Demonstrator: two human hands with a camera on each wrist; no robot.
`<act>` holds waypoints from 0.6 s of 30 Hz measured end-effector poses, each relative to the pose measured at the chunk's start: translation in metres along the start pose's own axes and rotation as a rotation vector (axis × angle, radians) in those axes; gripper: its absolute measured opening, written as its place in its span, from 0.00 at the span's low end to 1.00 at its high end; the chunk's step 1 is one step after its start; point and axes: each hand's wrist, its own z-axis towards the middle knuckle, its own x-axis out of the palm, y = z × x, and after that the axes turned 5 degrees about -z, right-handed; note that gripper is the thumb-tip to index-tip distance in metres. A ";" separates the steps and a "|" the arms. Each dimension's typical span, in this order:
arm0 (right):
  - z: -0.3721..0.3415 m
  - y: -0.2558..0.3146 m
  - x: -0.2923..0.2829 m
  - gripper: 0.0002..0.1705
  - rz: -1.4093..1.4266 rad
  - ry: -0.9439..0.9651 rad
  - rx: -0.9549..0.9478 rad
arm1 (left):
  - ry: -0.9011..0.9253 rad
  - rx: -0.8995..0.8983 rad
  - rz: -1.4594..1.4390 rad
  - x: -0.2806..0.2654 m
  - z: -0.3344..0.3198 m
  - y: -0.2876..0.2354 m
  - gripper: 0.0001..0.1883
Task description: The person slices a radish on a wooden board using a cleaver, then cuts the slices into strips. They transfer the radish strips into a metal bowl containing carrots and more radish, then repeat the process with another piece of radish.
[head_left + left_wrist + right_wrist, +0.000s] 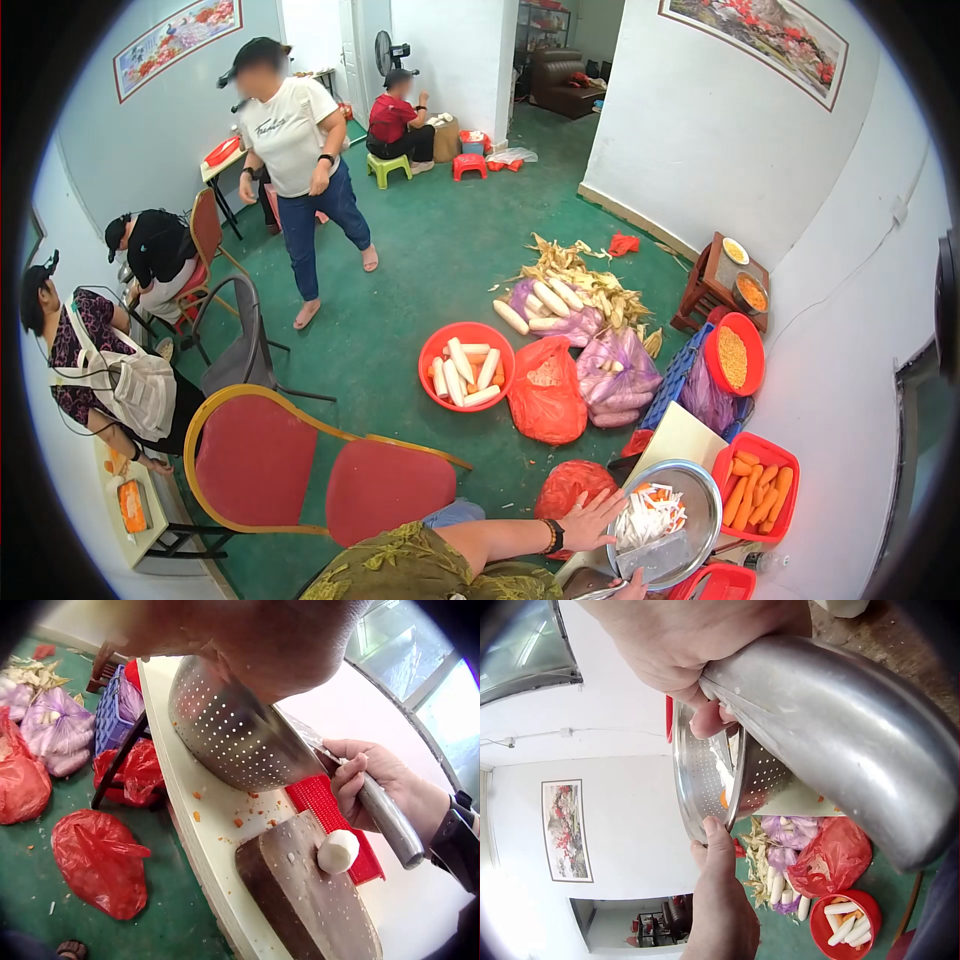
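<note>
My right hand point(386, 776) grips the metal handle of a cleaver point(390, 821). In the head view its broad blade point(657, 557) lies over the near side of a perforated steel colander point(708, 508). White and orange vegetable strips point(650, 512) fill part of the colander. My left hand point(590, 518) is at the colander's left rim, fingers straight and spread; the right wrist view shows its thumb point(718, 834) touching the rim. Close below the cleaver, a cut piece of white radish point(338, 851) sits on a thick wooden chopping block point(300, 885).
Carrots lie in a red basket point(792, 478) beside the colander. On the floor stand a red basin point(428, 385) of radishes and carrots and several bags, one a red bag point(548, 395). Chairs point(385, 490) stand to the left. A person point(300, 140) in a white shirt stands further back.
</note>
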 end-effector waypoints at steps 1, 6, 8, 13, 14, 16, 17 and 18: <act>0.001 -0.001 0.000 0.12 0.001 0.000 -0.001 | 0.003 -0.002 0.000 -0.001 0.000 0.000 0.44; 0.002 -0.002 0.000 0.13 -0.012 -0.009 -0.005 | -0.021 0.010 -0.005 0.001 -0.001 0.001 0.43; 0.008 -0.010 -0.001 0.13 0.009 -0.005 -0.012 | -0.019 0.009 -0.001 0.001 0.000 0.001 0.43; 0.006 -0.006 -0.001 0.13 0.012 -0.002 -0.012 | -0.016 0.005 0.013 0.001 0.000 0.000 0.43; 0.004 -0.005 -0.001 0.12 0.006 0.000 -0.019 | -0.019 0.007 0.011 0.001 0.000 0.001 0.43; 0.006 -0.007 -0.002 0.12 0.019 0.006 -0.015 | -0.025 0.009 0.008 0.003 0.001 0.001 0.43; 0.009 -0.010 -0.002 0.11 0.038 0.010 -0.004 | -0.022 0.009 0.003 0.003 0.000 0.001 0.43; 0.011 -0.012 -0.003 0.11 0.058 0.014 0.008 | -0.018 0.008 -0.001 0.003 0.001 0.001 0.44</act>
